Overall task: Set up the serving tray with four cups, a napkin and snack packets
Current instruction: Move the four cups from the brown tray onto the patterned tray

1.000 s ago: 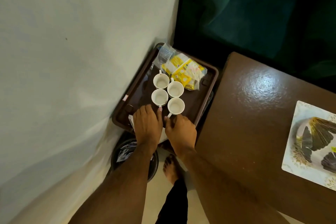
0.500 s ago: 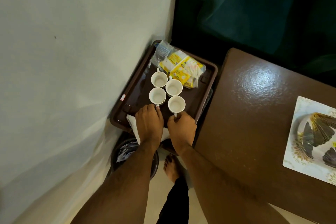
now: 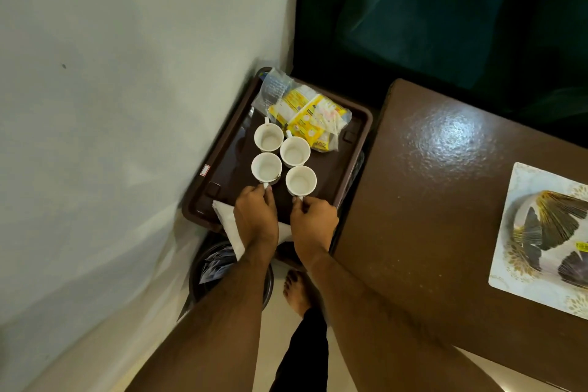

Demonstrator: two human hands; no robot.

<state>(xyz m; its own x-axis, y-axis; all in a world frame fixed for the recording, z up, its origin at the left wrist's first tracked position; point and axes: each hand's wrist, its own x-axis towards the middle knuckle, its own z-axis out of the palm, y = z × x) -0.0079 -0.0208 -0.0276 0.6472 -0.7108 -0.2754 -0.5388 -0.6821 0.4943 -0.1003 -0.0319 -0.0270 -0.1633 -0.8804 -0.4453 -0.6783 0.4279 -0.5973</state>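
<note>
On the brown plastic serving tray [image 3: 356, 149], each hand pinches a white ceramic cup's handle: left hand [image 3: 256, 216] at 7 o'clock, right hand [image 3: 315, 223] at 5, presumably squaring the cluster.

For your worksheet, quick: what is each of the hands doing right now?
Left hand: pinches the handle of the near-left cup.
Right hand: pinches the handle of the near-right cup.

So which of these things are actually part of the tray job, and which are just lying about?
Part of the job: tray, four cups, napkin, snack packets, left hand and right hand pinching cup handles.

Lying about: table, patterned plate, bin, green seat.
</note>
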